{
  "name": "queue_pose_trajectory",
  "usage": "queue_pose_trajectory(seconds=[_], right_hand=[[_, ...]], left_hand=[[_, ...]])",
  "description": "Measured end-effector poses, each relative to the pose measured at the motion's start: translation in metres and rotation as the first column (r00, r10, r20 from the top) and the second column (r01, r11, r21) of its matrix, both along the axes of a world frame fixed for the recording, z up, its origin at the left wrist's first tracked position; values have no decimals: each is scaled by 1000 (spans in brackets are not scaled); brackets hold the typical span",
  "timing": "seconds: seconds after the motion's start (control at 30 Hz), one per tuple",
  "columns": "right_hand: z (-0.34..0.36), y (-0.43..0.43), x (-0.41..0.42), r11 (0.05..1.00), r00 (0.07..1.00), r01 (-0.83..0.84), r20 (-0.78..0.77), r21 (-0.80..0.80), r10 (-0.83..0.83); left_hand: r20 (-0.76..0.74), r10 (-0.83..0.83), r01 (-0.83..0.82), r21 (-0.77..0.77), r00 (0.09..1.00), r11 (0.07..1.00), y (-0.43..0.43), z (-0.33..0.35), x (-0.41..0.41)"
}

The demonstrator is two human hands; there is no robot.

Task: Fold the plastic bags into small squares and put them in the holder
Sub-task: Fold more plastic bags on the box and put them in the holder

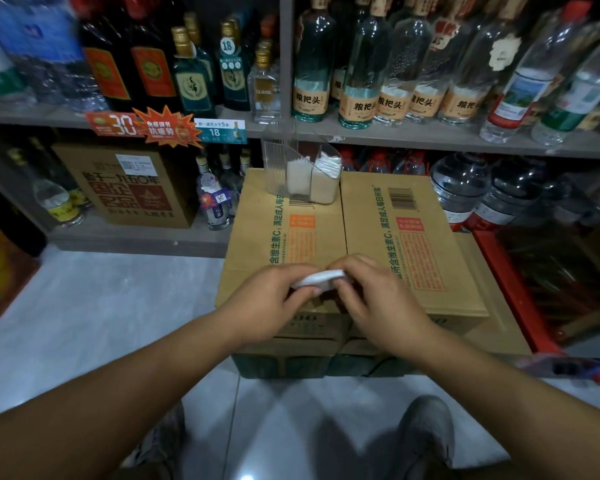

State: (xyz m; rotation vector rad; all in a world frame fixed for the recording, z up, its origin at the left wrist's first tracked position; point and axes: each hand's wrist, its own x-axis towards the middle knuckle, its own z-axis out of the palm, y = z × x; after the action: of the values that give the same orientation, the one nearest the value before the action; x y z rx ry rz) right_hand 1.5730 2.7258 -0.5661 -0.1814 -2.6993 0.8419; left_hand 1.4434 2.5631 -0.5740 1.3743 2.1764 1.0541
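Note:
A small folded white plastic bag (321,278) is held just above the near part of two cardboard boxes (371,230). My left hand (271,303) pinches its left end and my right hand (374,292) pinches its right end, with fingers curled over it. Much of the bag is hidden by my fingers. A clear plastic holder (300,171) stands at the far edge of the boxes. It has compartments, and two of them hold several folded white bags.
Shelves (430,140) packed with glass bottles run behind the boxes. A brown carton (129,185) sits on the lower left shelf. Large water jugs (465,185) stand at right beside a red crate (510,285). Tiled floor (101,306) lies left and near my shoes.

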Motion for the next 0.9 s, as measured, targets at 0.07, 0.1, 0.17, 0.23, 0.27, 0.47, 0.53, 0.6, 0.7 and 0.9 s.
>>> queue_pose_trajectory(seconds=[0.07,0.1,0.17,0.23,0.27,0.47,0.53,0.6,0.7,0.9], right_hand=[[12,-2,-6,992,999,37,38,-120,-32],[18,-4,-10,971,998,66,31,-230,-60],[29,-8,-19,883,992,109,-9,-457,-127],[37,-13,-30,838,987,110,-39,-535,-154],[40,-14,-35,846,986,113,-47,-521,-161],[62,12,-80,932,980,142,-88,-334,-181],[76,33,-102,940,965,174,-141,-294,-223],[88,55,-128,950,951,219,-171,-223,-259],[99,82,-168,961,952,239,-162,-136,-260],[90,103,-214,978,990,118,-101,169,-102]], left_hand=[[97,44,-46,18,994,999,0,7,-4],[125,60,-65,34,990,997,-1,10,-6],[169,105,-114,48,980,992,0,18,-10],[226,156,-175,70,962,982,2,23,-15],[241,167,-192,84,956,978,3,26,-17],[271,204,-239,105,941,965,20,41,-48],[239,292,-321,93,926,943,28,47,-72],[164,400,-415,66,902,908,35,50,-100],[165,461,-468,4,872,884,43,46,-140],[280,403,-441,85,871,893,70,35,-174]])
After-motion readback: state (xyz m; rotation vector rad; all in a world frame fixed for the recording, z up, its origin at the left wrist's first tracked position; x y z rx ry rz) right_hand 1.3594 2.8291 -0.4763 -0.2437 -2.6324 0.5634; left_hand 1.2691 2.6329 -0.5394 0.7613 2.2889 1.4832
